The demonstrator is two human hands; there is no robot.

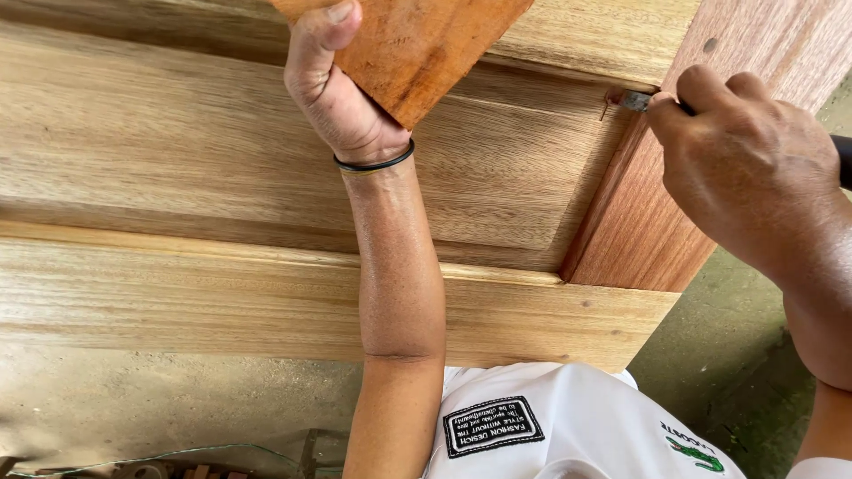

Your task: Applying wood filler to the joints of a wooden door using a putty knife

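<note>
Both hands (342, 89) on wooden door (222, 168)

Your right hand (750, 168) is covering most of the tool (635, 100), leaving only its metal tip showing. The reddish board (417, 44) in your left hand (342, 84) is running off the top edge.

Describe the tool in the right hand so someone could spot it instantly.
Start at the pale wooden door filling the view and follow its reddish side rail upward. There the right hand presses a small metal-tipped tool into the panel corner, the only metal among wood.
</note>
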